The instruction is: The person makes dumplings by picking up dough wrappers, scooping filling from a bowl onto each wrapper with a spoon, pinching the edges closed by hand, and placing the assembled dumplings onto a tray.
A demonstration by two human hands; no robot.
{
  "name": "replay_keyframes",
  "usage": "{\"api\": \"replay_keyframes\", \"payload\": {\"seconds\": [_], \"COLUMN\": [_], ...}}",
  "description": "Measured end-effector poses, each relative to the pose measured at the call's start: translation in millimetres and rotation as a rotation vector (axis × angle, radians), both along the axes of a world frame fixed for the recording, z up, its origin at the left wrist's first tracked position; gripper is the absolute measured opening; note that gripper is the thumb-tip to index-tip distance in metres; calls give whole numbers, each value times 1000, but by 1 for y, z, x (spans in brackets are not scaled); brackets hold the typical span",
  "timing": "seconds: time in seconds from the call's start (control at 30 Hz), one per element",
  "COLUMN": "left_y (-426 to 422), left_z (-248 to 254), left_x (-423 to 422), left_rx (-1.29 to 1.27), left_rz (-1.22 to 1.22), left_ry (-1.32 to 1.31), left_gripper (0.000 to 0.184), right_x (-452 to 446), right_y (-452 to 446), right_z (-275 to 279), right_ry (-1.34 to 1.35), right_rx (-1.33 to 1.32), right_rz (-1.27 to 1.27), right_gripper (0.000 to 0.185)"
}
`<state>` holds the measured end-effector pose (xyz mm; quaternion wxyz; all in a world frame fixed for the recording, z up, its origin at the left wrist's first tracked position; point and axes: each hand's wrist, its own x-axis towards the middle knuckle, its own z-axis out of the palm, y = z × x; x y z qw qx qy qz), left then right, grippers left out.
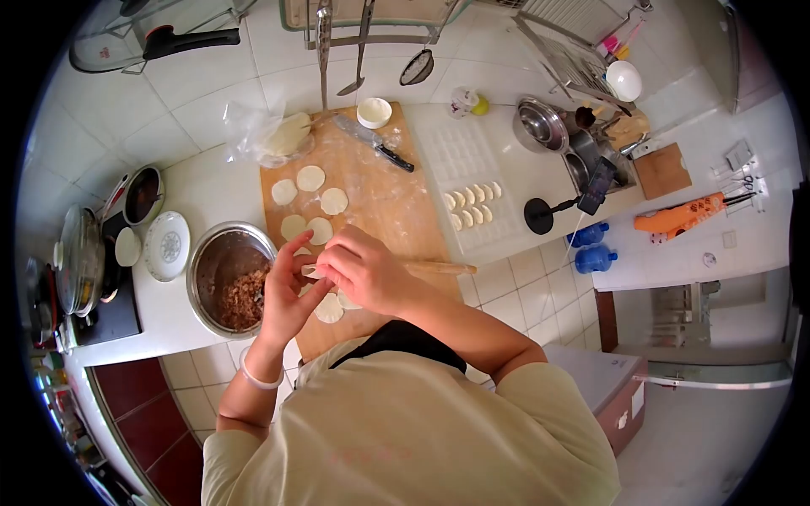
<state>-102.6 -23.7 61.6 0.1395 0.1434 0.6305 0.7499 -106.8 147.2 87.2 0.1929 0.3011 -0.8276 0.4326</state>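
Observation:
My left hand and my right hand meet over the wooden board, their fingers pinched on a small dumpling, mostly covered by the fingers. Round dough wrappers lie on the board beyond my hands, and more wrappers lie under and beside them. A wooden rolling pin sticks out to the right from behind my right hand. Close to my left hand stands a steel bowl with minced filling inside.
A knife, a small white bowl and bagged dough sit at the board's back. Finished dumplings stand in rows on a clear tray at the right. A phone stand is beyond it. Left are a patterned plate and a stove.

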Motion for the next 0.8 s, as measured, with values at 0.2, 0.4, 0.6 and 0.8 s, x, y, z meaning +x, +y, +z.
{"api": "replay_keyframes", "payload": {"seconds": [0.2,0.4,0.6,0.8], "left_y": [-2,-10,-19,-26], "left_z": [3,10,16,9], "left_x": [0,2,3,4], "left_rx": [-146,-127,-236,-245], "left_rz": [60,94,205,303], "left_ry": [92,87,255,292], "left_gripper": [67,72,80,77], "right_x": [-9,-14,-24,-32], "right_y": [-6,-17,-29,-41], "right_z": [9,-3,20,16], "right_ry": [-22,65,-108,46], "right_rx": [13,47,98,220], "right_rz": [62,32,164,239], "right_gripper": [11,13,21,23]}}
